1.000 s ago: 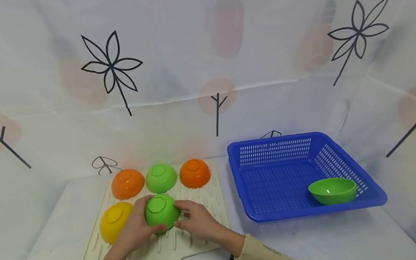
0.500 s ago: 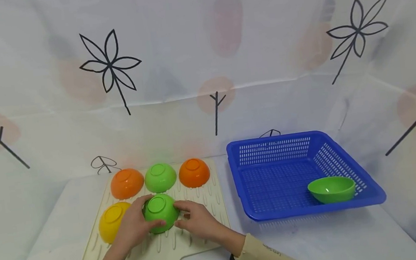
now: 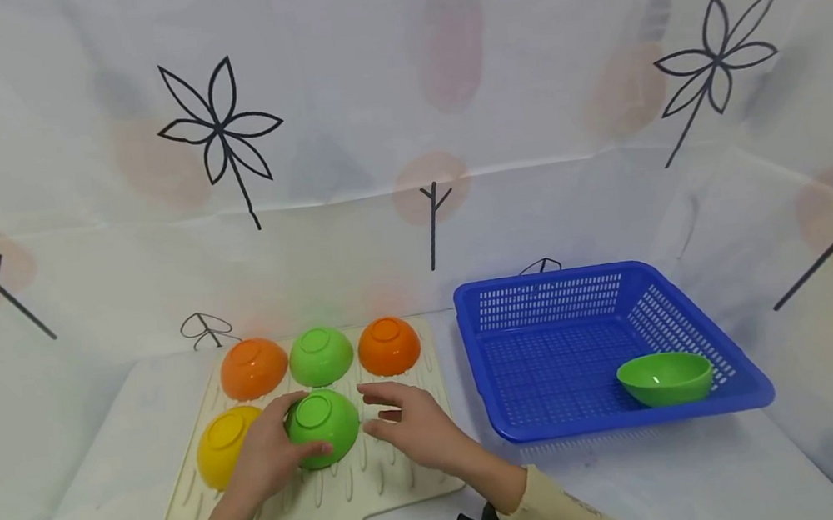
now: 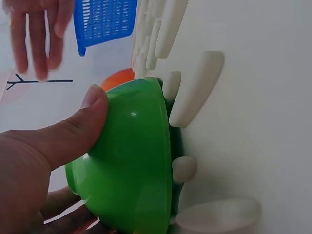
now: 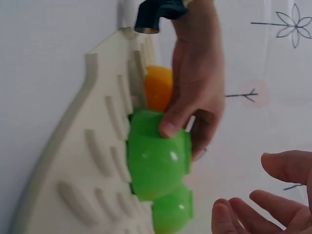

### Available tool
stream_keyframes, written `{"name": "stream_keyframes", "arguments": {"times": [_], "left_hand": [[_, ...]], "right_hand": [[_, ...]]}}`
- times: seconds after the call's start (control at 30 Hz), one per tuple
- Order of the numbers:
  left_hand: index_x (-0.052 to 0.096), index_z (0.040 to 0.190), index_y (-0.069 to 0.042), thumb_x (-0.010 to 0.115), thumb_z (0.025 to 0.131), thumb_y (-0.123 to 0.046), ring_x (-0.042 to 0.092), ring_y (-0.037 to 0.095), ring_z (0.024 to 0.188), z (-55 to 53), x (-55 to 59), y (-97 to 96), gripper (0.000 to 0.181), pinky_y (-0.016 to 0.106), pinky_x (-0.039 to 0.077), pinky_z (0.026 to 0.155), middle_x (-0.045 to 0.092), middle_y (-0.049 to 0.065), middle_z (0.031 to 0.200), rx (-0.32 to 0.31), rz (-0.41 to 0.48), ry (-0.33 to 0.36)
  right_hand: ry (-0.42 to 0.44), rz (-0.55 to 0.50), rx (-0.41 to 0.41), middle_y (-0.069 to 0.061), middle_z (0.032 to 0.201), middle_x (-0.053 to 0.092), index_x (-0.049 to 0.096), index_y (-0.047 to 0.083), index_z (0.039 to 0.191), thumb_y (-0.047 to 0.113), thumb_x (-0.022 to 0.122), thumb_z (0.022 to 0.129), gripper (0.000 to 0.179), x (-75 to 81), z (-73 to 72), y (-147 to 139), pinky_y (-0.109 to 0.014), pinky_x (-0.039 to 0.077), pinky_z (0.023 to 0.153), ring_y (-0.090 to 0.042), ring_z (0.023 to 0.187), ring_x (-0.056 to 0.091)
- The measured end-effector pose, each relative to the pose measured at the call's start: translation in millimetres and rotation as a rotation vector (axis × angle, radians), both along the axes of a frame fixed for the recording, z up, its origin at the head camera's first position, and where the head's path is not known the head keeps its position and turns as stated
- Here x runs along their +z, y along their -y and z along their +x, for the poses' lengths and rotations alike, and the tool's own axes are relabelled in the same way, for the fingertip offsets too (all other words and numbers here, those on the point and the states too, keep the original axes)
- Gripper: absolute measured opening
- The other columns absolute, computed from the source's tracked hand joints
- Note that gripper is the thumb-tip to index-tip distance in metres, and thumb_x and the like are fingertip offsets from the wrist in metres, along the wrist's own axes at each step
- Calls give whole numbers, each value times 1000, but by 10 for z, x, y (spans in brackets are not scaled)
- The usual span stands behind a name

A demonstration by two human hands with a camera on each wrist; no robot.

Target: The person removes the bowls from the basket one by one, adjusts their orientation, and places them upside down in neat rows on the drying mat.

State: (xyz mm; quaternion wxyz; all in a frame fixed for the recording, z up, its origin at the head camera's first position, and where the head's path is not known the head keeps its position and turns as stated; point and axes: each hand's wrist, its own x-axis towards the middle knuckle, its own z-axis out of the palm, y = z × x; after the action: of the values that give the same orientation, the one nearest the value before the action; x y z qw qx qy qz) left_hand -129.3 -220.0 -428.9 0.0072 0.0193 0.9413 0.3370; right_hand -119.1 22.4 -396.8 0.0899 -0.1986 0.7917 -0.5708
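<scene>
Upside down on the cream draining mat [image 3: 399, 471] sits a green bowl [image 3: 330, 440], front row. My left hand [image 3: 265, 450] grips its left side, thumb at the front and fingers behind, as the left wrist view also shows. Apart from the bowl on its right, my right hand [image 3: 421, 427] hovers with thumb and fingers spread and nothing between them. A yellow bowl [image 3: 217, 455] stands left of the gripped one, partly behind my left hand. Behind them is a row of upturned bowls: an orange bowl [image 3: 252, 369], another green bowl [image 3: 320, 358] and a second orange bowl [image 3: 389, 346].
Right of the mat stands a blue perforated basket [image 3: 553, 429] with a green bowl [image 3: 665, 380] lying right side up in its front right corner. A white patterned cloth [image 3: 354, 241] hangs behind the table.
My right hand has let go of the front green bowl's right side and moved a little to the right. My left hand keeps its hold on the bowl, which stays in place.
</scene>
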Motion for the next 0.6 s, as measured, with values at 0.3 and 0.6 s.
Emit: {"name": "stream_keyframes", "arguments": {"times": [0.3,0.6], "left_hand": [[50,140,-4,94,65,-33,50,40,124,0,2,24,92,60,42,103,52,22,140,4,-5,-7],[50,140,-5,93,65,-34,51,38,123,-23,-42,40,91,59,42,102,52,19,140,-5,21,-20]], "right_hand": [[-104,24,-59,-10,135,60,57,8,139,10,66,96,44,384,70,-456,-39,49,101,-27,124,57],[-192,208,-253,-7,130,64,60,14,137,17,68,96,41,576,154,-1359,-34,53,95,-24,115,62]]}}
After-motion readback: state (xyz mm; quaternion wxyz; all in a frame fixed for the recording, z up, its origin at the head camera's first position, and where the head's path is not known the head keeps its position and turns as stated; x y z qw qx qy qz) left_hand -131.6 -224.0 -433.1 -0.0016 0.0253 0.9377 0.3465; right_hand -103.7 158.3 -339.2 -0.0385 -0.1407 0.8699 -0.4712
